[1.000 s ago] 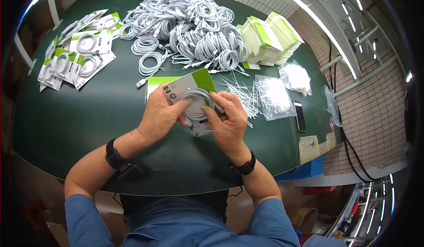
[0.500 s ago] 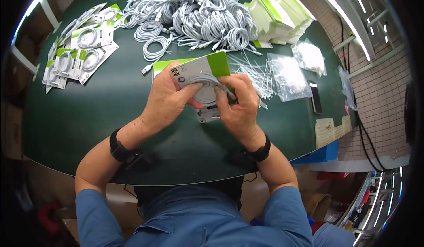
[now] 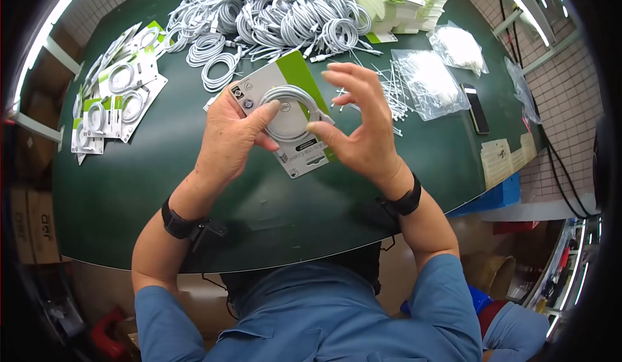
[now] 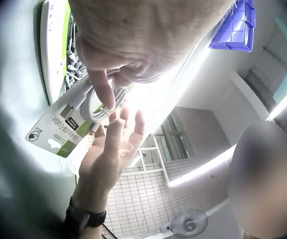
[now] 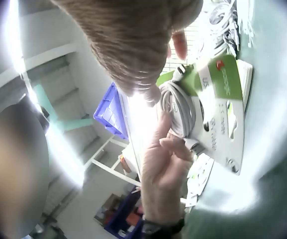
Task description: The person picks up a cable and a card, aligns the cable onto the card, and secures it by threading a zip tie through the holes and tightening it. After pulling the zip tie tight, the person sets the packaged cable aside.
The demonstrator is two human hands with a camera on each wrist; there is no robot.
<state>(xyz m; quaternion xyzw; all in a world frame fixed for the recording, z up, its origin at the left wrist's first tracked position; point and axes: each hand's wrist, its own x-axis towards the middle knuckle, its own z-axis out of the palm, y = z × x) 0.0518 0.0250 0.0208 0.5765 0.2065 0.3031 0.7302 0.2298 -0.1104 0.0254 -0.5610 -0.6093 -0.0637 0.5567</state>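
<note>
In the head view my left hand grips a grey and green packaging card, its thumb lying over a coiled grey USB cable on the card's face. The card is held tilted above the table. My right hand is at the card's right side, its fingers spread apart and the thumb tip right at the coil's edge. In the right wrist view a metal cable plug sticks out beside the coil, near the card's green end. The left wrist view shows another plug over the printed face.
A large heap of coiled cables lies at the back. Finished-looking carded cables are piled at left. Stacked cards, loose white ties, plastic bags and a phone occupy the right side.
My right hand has let go of the cable and card, its fingers lifting and spreading to the right. The left hand keeps its grip. The head view has shifted.
</note>
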